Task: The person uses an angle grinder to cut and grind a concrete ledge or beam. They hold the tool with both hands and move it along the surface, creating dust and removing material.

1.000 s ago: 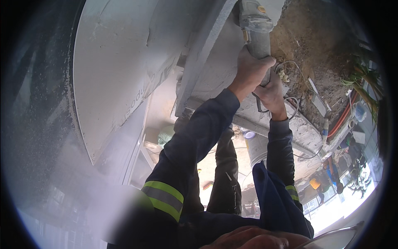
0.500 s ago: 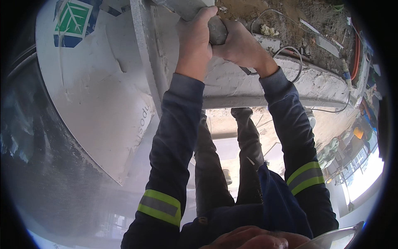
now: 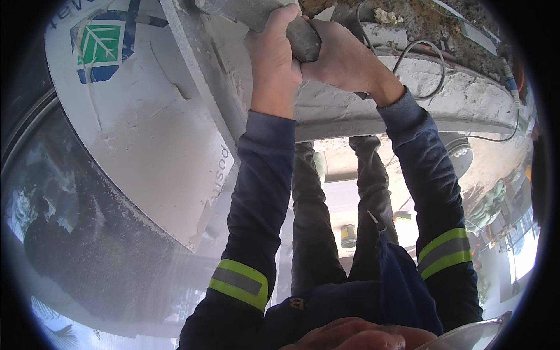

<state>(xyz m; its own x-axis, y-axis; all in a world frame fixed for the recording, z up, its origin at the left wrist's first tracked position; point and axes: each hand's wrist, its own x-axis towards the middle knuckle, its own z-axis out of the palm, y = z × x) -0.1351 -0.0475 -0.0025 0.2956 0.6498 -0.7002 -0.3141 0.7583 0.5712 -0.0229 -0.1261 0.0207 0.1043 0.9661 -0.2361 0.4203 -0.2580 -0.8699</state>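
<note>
Both my hands are on a dusty grey cylindrical tool (image 3: 304, 43) at the top of the view; its exact kind does not show. My left hand (image 3: 273, 67) is closed round the barrel, with its thumb along the top. On the right, my right hand (image 3: 345, 59) wraps the rounded end, its heel touching the left hand. Toward the upper left the tool reaches the corner where a pale upright edge (image 3: 201, 61) meets a rough white ledge (image 3: 466, 81). The top border cuts off its far end.
A large pale board (image 3: 137, 125) with a green leaf label stands at left. A grey cable (image 3: 444, 71) loops over the ledge beside my right hand. Rubble (image 3: 423, 26) lies behind it. Below are my legs, a bucket (image 3: 461, 154) and a small can-like container (image 3: 348, 235).
The view has shifted, so the board and ledge sit differently in it. More of the tool's barrel shows at the upper left. Both hands keep the same grip.
</note>
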